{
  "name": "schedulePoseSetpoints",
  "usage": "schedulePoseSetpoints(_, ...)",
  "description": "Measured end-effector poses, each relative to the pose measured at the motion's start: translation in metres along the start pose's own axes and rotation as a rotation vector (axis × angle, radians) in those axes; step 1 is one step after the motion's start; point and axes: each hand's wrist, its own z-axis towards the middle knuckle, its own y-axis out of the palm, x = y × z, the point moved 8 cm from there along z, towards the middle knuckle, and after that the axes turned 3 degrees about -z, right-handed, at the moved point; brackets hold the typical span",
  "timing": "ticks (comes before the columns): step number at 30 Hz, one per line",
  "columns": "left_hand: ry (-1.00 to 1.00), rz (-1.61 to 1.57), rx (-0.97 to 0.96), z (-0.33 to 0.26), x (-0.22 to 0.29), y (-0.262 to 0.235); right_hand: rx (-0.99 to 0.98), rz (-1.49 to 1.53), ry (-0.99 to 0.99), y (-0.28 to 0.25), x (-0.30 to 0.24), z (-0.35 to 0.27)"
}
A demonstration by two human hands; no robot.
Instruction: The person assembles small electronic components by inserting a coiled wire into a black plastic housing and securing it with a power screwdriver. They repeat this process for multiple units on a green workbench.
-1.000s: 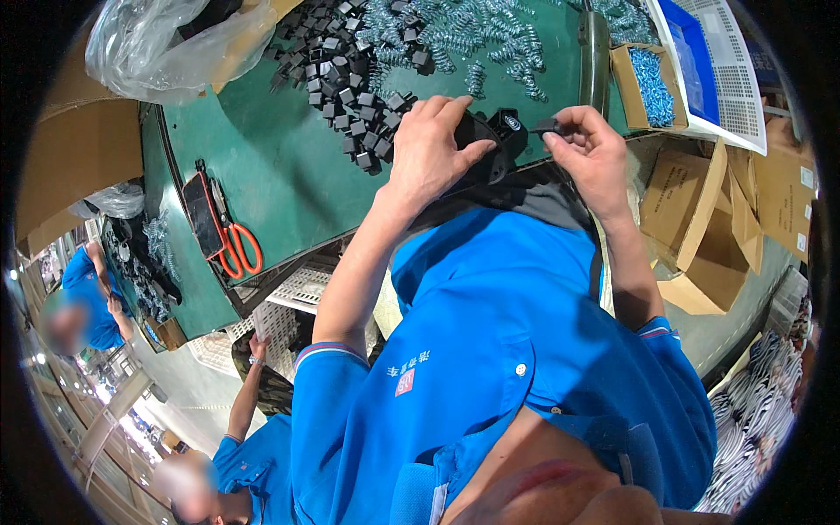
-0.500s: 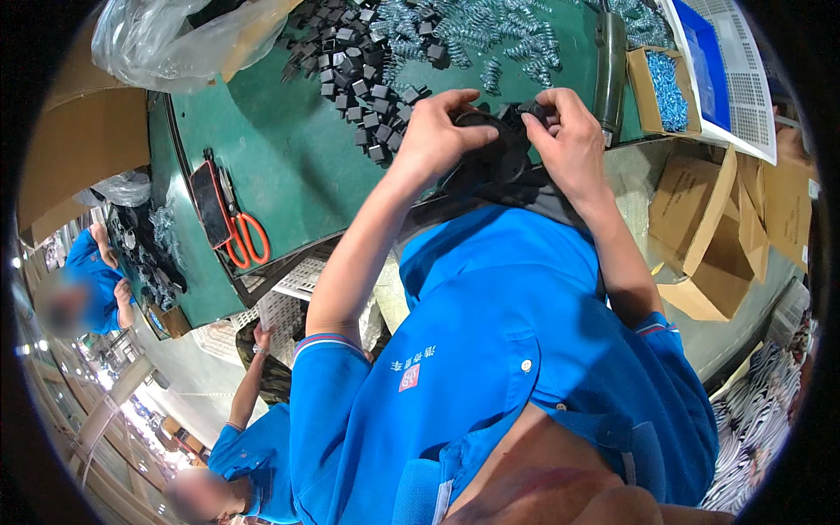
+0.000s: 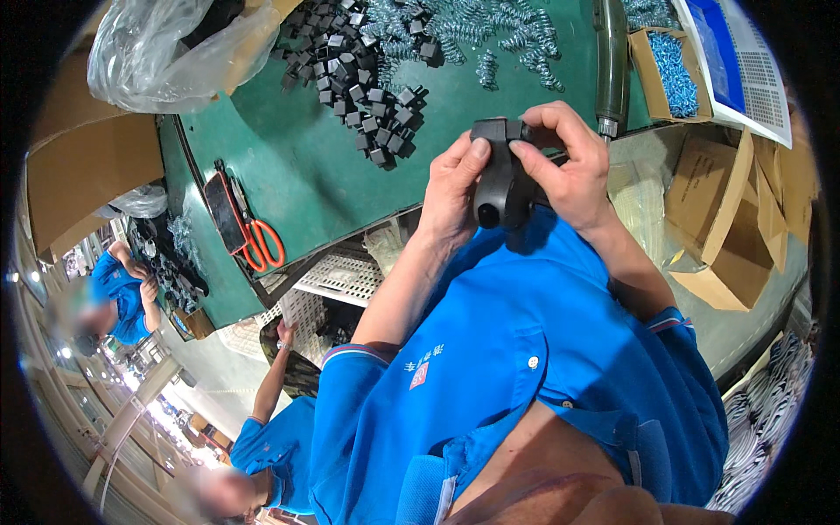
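Between my hands is a black moulded plastic part with a squared top end and a dark round spot low on its body. My left hand grips its left side, thumb pressed along the upper edge. On the other side my right hand has thumb and forefinger closed at the part's upper right. Whatever small piece may sit under those right fingertips is hidden. Beyond my hands, on the green tabletop, lie a heap of small black blocks and many metal coil springs.
A dark green power screwdriver lies right of the springs, beside a cardboard box of blue screws. Orange-handled scissors and a phone-like slab lie left. Open cartons stand right. Two co-workers sit or stand left.
The black part has been turned and drawn closer to my body, so its squared end and round spot now show. My left hand has shifted right and down with it.
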Motion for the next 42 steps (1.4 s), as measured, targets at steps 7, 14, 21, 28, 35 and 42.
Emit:
schedulePoseSetpoints(7, 0.097, 0.007, -0.03, -0.011, -0.002, 0.006, -0.019, -0.005, -0.074, -0.001, -0.019, -0.004)
schedulePoseSetpoints(14, 0.491, 1.237, -0.028, -0.005, 0.057, 0.033, -0.055, 0.124, 0.011, 0.003, 0.031, -0.013)
schedulePoseSetpoints(21, 0.919, 1.704, 0.158, 0.01, 0.04, 0.034, -0.025, -0.44, 0.006, 0.015, 0.06, -0.006)
schedulePoseSetpoints(28, 0.736, 1.598, 0.115, 0.019, 0.035, 0.027, -0.046, -0.451, -0.029, 0.017, 0.066, -0.01)
schedulePoseSetpoints(35, 0.668, 1.807, 0.057, 0.026, 0.028, 0.039, -0.201, -0.525, -0.086, 0.015, 0.061, -0.007)
schedulePoseSetpoints(42, 0.61, 1.79, 0.014, 0.026, 0.025, 0.036, -0.161, -0.555, -0.19, 0.016, 0.06, -0.01)
